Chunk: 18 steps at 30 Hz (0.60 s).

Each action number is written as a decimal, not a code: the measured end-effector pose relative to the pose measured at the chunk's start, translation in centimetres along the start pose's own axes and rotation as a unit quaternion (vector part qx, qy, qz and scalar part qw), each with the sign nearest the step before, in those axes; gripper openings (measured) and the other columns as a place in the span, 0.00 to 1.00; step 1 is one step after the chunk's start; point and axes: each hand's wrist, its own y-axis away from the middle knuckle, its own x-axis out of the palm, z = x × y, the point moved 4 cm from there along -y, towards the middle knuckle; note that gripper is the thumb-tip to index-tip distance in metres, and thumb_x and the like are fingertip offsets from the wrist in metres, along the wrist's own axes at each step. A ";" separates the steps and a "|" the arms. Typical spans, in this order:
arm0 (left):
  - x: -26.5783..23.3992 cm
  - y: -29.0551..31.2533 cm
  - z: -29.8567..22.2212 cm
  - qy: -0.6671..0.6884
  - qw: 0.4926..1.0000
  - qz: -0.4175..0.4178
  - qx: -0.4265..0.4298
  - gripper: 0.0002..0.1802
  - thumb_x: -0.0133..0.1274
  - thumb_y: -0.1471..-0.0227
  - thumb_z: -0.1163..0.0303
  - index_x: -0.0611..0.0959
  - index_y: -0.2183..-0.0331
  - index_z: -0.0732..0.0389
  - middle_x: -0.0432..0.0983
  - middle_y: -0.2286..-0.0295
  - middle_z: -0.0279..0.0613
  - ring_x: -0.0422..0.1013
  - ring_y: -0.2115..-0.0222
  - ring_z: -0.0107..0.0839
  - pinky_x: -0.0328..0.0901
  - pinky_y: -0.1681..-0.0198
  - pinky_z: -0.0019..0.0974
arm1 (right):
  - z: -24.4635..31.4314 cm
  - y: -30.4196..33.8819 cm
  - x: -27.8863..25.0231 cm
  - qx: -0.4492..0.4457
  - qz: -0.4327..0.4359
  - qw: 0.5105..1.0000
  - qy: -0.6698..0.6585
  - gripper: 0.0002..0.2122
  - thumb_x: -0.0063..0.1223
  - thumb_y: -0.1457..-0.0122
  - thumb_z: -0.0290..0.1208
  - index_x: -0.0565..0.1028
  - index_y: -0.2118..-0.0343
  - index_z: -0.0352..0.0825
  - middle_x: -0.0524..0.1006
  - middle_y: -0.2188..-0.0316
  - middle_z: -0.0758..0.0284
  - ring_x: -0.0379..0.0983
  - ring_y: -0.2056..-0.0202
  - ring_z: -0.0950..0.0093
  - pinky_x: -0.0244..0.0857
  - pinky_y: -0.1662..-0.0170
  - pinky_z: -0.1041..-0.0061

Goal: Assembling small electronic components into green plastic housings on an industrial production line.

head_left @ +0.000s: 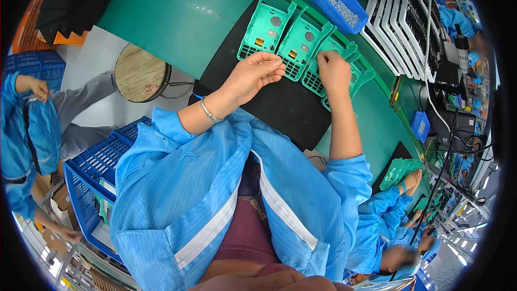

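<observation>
Several green plastic housings stand in a slanting row on a black mat (285,113). Each has a grid of small square openings at its near end; the leftmost housing (267,24) and the one beside it (302,40) also show a round mark and a small gold patch. My left hand (253,78) hovers by the near ends of these two, thumb and fingertips pinched together. Anything between them is too small to make out. Over the third housing (313,78), my right hand (335,71) reaches down with its fingers bunched, hiding what they touch.
Beyond the housings, a blue bin (339,5) holds many small whitish parts. White slotted racks (398,21) stand at the far right, near cables. Left of me are a round stool (141,73), a blue crate (89,183) and a person in blue. Co-workers sit along the bench at right.
</observation>
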 end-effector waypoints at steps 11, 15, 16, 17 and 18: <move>-0.9 0.1 -0.5 0.051 0.998 0.018 -0.012 0.12 0.52 0.46 0.66 0.77 0.62 0.63 0.74 0.68 0.36 0.71 0.67 0.24 0.67 0.60 0.27 | 1.2 3.4 1.4 -0.094 -0.091 0.990 0.047 0.11 0.49 0.50 0.23 0.77 0.62 0.37 0.74 0.61 0.65 0.73 0.65 0.64 0.69 0.66 0.67; -1.2 0.8 -0.6 0.053 0.998 0.008 -0.016 0.11 0.52 0.46 0.67 0.77 0.63 0.63 0.74 0.69 0.36 0.70 0.67 0.23 0.67 0.61 0.26 | 1.6 3.3 1.2 -0.090 -0.055 0.994 0.024 0.11 0.50 0.50 0.25 0.77 0.62 0.36 0.74 0.60 0.64 0.73 0.65 0.65 0.68 0.64 0.69; -1.2 1.0 -0.6 0.050 0.999 0.009 -0.019 0.10 0.52 0.46 0.67 0.77 0.63 0.63 0.74 0.69 0.35 0.70 0.67 0.22 0.67 0.62 0.26 | 1.8 3.6 0.8 -0.087 -0.070 0.994 -0.017 0.11 0.51 0.49 0.26 0.77 0.62 0.35 0.75 0.62 0.64 0.73 0.65 0.67 0.68 0.64 0.71; -1.3 1.1 -0.8 0.052 0.999 0.007 -0.016 0.10 0.52 0.46 0.67 0.77 0.63 0.63 0.74 0.69 0.35 0.70 0.67 0.22 0.67 0.62 0.26 | 3.1 3.7 -0.1 -0.091 -0.069 0.993 -0.018 0.11 0.51 0.49 0.26 0.77 0.62 0.35 0.75 0.62 0.64 0.73 0.65 0.67 0.68 0.64 0.71; -1.3 1.1 -0.9 0.049 0.999 0.005 -0.012 0.10 0.52 0.46 0.67 0.77 0.64 0.63 0.74 0.69 0.35 0.70 0.68 0.22 0.67 0.62 0.26 | 4.1 3.8 -0.6 -0.020 -0.003 0.990 -0.140 0.10 0.53 0.49 0.28 0.77 0.64 0.34 0.76 0.64 0.65 0.73 0.66 0.70 0.68 0.64 0.74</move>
